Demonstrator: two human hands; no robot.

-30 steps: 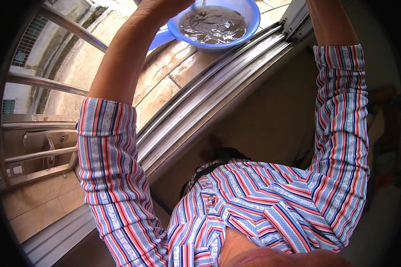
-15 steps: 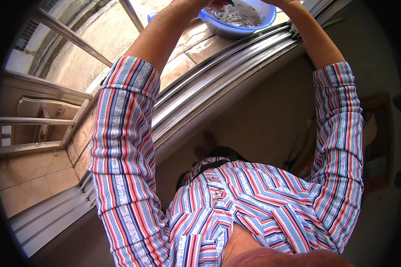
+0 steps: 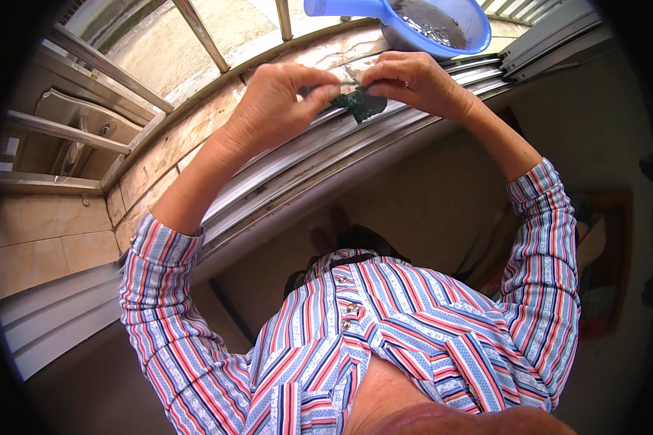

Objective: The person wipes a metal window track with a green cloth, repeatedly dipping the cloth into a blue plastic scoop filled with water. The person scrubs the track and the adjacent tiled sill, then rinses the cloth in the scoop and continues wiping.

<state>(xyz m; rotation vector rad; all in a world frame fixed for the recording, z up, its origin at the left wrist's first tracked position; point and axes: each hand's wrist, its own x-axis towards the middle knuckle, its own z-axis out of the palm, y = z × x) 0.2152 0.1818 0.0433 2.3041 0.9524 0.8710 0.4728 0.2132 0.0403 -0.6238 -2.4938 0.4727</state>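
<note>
My left hand [image 3: 286, 101] and my right hand [image 3: 417, 80] are close together above the window track. Each pinches an end of a small, crumpled, dark green cloth-like piece [image 3: 366, 107], which hangs between my fingertips. Its exact kind is unclear. Just beyond my right hand stands a blue plastic dipper [image 3: 403, 32], its thick handle pointing left. Dark, murky water [image 3: 435, 25] with bright reflections lies inside it. Neither hand touches the dipper.
A metal sliding-window track [image 3: 290, 163] runs diagonally below my hands. Beyond it lies a wet tiled sill [image 3: 156, 170], edged by metal bars [image 3: 199, 32]. A door handle plate [image 3: 87, 119] shows past the bars at left. A window frame [image 3: 551, 51] stands at right.
Both hands have moved back from the dipper toward me, bringing the dark green piece over the track. The dipper now shows almost whole, farther right in view.
</note>
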